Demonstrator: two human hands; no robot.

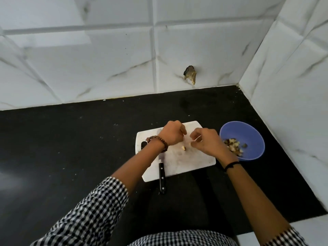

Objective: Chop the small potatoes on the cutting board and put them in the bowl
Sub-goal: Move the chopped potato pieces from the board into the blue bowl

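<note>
Hovering over the board [179,162], my left hand [173,134] and right hand [206,143] were close together, knuckles up. Both sets of fingers [183,131] were curled downward. I could not tell whether either hand pinched anything, since the fingertips were hidden or blurred. One small potato piece [183,148] lay on the board just below and between them. The knife [161,176] lay untouched along the board's left side, its blade under my left wrist and its black handle jutting past the near edge onto the dark surface [71,139]. The bowl [248,129] stood just right of the board, behind my right hand, with chopped potatoes [234,146] heaped in its bottom.
</note>
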